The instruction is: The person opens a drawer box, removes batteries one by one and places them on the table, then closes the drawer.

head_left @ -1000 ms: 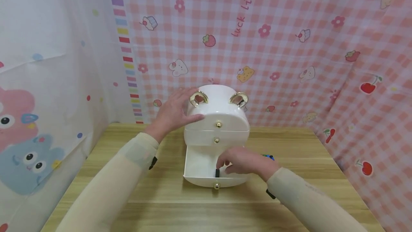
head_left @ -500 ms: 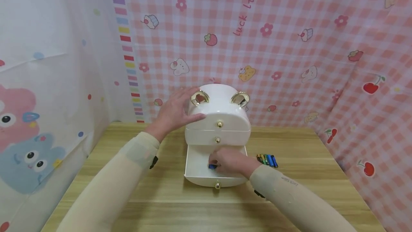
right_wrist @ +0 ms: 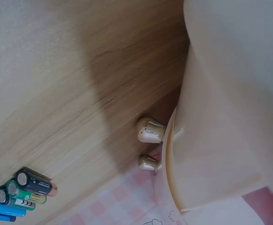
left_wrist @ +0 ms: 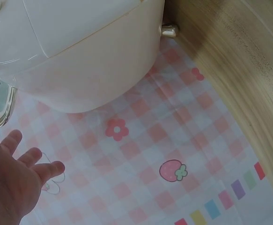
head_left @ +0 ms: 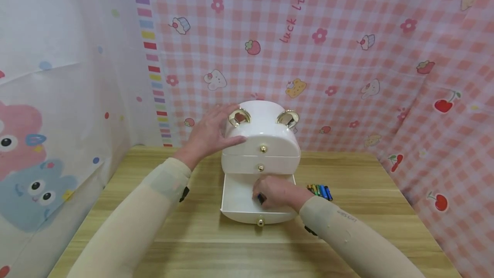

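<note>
A white drawer box (head_left: 264, 117) with gold ring ears stands on the table, its lowest drawer (head_left: 236, 194) pulled out. My left hand (head_left: 208, 134) rests on the box's upper left side, thumb along the front and fingers spread; in the left wrist view part of that hand (left_wrist: 14, 183) shows beside the box. Inside the open drawer, my right hand (head_left: 273, 192) has its fingers curled round a small dark battery (head_left: 262, 198), mostly hidden by the fingers. Several batteries (head_left: 319, 192), some blue, green or black, lie side by side on the table right of the box.
The wooden table (head_left: 216, 252) runs back to a pink checked cloth (head_left: 339, 67) close behind the box. A white cloth (head_left: 46, 98) with cartoon figures hangs at the left. Small gold feet (right_wrist: 150, 131) stick out under the box in the right wrist view.
My right hand has moved slightly left and deeper into the drawer, and the battery in its fingers has turned. The row of batteries now shows past the wrist. My left hand has stayed put.
</note>
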The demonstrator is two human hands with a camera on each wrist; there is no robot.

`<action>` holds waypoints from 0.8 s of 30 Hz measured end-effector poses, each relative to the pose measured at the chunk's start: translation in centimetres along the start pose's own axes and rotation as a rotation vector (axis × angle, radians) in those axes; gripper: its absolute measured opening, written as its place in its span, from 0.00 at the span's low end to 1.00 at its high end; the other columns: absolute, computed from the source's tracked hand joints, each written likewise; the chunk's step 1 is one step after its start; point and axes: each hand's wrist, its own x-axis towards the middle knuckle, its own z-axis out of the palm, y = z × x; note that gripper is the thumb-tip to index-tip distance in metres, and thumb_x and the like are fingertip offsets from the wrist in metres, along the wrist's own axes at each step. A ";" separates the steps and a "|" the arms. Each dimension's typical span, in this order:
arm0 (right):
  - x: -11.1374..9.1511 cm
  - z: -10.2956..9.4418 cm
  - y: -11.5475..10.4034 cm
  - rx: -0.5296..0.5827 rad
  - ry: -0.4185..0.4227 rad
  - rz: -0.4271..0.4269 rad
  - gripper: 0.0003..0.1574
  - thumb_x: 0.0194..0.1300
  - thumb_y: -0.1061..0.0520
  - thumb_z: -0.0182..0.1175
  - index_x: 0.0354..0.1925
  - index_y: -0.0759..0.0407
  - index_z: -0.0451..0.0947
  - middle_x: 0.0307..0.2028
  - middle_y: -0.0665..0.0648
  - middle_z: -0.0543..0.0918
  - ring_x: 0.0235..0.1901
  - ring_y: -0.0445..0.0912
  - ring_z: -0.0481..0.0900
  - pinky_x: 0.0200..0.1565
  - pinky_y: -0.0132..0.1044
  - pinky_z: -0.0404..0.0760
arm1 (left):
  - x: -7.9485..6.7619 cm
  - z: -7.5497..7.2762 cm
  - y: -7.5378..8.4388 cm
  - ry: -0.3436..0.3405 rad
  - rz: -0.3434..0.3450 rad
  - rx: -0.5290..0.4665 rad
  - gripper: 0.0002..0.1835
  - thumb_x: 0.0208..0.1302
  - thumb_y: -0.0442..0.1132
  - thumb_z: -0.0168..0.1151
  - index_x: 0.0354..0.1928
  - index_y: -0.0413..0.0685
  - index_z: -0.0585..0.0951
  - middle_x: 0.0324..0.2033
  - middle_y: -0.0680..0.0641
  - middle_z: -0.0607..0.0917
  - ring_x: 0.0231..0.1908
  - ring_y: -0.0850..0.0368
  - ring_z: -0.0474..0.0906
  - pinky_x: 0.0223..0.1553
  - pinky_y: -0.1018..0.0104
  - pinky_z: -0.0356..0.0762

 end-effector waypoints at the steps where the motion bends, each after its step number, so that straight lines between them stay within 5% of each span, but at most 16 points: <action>1: 0.0 -0.1 -0.1 0.005 -0.006 0.002 0.11 0.52 0.65 0.77 0.35 0.54 0.90 0.39 0.50 0.89 0.40 0.41 0.80 0.49 0.37 0.84 | 0.0 0.0 0.0 -0.002 -0.002 0.000 0.52 0.59 0.68 0.76 0.82 0.66 0.65 0.81 0.46 0.69 0.83 0.38 0.58 0.81 0.36 0.60; 10: -1.1 -1.5 -0.7 0.203 0.041 0.127 0.18 0.56 0.60 0.78 0.47 0.56 0.90 0.42 0.51 0.90 0.38 0.41 0.83 0.43 0.32 0.83 | -0.1 -0.1 0.0 0.010 0.018 0.000 0.52 0.58 0.67 0.77 0.82 0.64 0.65 0.80 0.46 0.70 0.82 0.39 0.60 0.81 0.37 0.62; 15: -5.4 -4.9 -0.9 0.554 0.114 0.101 0.21 0.61 0.57 0.77 0.52 0.61 0.87 0.43 0.53 0.90 0.42 0.42 0.87 0.49 0.36 0.86 | 0.1 0.2 -0.1 0.023 0.038 0.002 0.52 0.58 0.67 0.77 0.82 0.63 0.66 0.79 0.46 0.71 0.82 0.38 0.60 0.81 0.37 0.61; 17: -8.1 -6.3 -0.6 0.611 0.168 0.108 0.23 0.62 0.58 0.77 0.54 0.62 0.86 0.43 0.53 0.90 0.43 0.45 0.88 0.50 0.40 0.88 | 0.2 0.2 0.0 0.021 0.042 0.004 0.52 0.58 0.68 0.77 0.82 0.63 0.66 0.79 0.45 0.71 0.82 0.37 0.60 0.81 0.37 0.61; 21: -13.2 -7.3 2.1 0.468 0.293 0.233 0.28 0.61 0.59 0.78 0.58 0.64 0.83 0.49 0.59 0.90 0.46 0.53 0.89 0.51 0.47 0.89 | 0.2 0.0 0.2 0.017 0.043 -0.001 0.53 0.58 0.67 0.77 0.82 0.61 0.66 0.79 0.44 0.71 0.82 0.37 0.60 0.81 0.37 0.60; 24: -16.1 -6.2 5.4 0.355 0.298 0.383 0.33 0.62 0.61 0.76 0.63 0.68 0.79 0.56 0.67 0.87 0.50 0.58 0.88 0.52 0.53 0.89 | 0.1 0.1 0.0 0.015 0.035 -0.002 0.53 0.57 0.67 0.77 0.82 0.61 0.66 0.79 0.45 0.71 0.82 0.37 0.60 0.81 0.36 0.61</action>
